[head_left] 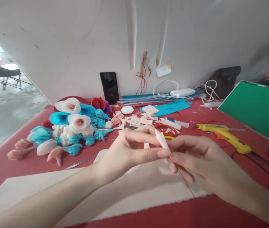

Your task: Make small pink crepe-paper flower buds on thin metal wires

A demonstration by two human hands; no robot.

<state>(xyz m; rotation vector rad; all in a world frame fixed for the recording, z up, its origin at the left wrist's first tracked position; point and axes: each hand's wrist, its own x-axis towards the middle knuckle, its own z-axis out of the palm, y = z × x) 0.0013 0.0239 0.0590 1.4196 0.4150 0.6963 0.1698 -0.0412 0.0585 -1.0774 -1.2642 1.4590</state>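
Hands (129,147) pinching pale paper (161,141), dark pouch (227,82) behind

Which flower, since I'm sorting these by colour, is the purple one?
The purple flower, tucked beside the red rose on the side toward the phone. Colour sets it apart: the others show blue, white, pink or red.

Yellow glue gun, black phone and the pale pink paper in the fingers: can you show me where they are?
Yellow glue gun (228,133): head view, middle of its body.
Black phone (110,88): head view, its screen.
Pale pink paper (162,140): head view, its rolled side.
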